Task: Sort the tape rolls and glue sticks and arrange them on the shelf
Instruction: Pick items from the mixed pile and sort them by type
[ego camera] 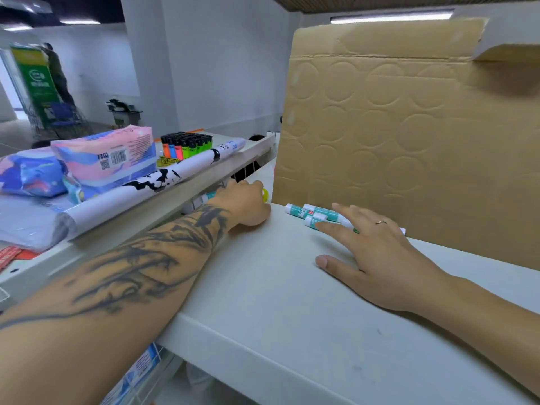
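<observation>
A tray of lighters stood upright in its display box on the upper shelf at ten o'clock, beside pastel tissue packs and a long rolled paper. On the pale shelf in front, a few white-and-green glue sticks lay on their sides at twelve o'clock, against the foot of a tall cardboard sheet that walled off the back edge from one to three o'clock. The near part of that shelf, toward six o'clock, lay bare up to its rounded front lip.

The left hand reached past the shelf's left edge at eleven o'clock, knuckles up, its fingers curled down out of sight next to a yellow-green object; whether its grip held anything I could not tell. The right hand lay palm down, grip wide, fingers spread and straight, fingertips touching the glue sticks, thumb flat on the shelf.
</observation>
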Tool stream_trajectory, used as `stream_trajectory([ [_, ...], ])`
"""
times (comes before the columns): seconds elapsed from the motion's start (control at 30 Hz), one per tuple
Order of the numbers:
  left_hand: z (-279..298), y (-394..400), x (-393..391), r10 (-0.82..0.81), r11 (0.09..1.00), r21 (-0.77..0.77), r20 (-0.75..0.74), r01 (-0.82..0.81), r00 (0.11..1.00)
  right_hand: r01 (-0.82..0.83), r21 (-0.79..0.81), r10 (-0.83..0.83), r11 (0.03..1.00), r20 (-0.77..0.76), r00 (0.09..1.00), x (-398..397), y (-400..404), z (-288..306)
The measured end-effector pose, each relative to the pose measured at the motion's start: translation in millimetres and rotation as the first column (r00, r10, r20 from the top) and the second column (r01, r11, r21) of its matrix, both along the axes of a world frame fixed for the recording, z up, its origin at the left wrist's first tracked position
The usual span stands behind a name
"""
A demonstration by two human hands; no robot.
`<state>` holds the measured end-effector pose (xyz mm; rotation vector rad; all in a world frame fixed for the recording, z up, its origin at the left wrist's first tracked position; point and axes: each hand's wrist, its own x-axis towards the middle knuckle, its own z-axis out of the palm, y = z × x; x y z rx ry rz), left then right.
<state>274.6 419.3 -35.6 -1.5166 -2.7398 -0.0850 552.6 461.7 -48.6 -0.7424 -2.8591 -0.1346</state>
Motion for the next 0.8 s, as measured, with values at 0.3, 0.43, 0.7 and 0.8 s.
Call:
stream_trajectory([
  [0.3,21,-50,33,-0.090,0.995,0.060,0.105,0.084,0.990,-0.017,0.099,0.012,0.995,0.049,0.999,6,-6,8],
  [0.43,28,-82,53,-0.214,0.966,0.183,0.171,0.182,0.962,-0.009,0.067,0.008,0.998,0.020,1.000,16,-15,16],
  [0.7,36,-93,111,-0.584,0.776,0.474,0.292,0.416,0.757,0.030,-0.087,-0.051,0.996,-0.240,0.969,59,-33,31],
  [0.8,42,-90,144,-0.699,0.691,0.508,0.292,0.514,0.653,-0.002,-0.096,-0.031,0.995,-0.345,0.938,92,-40,34],
])
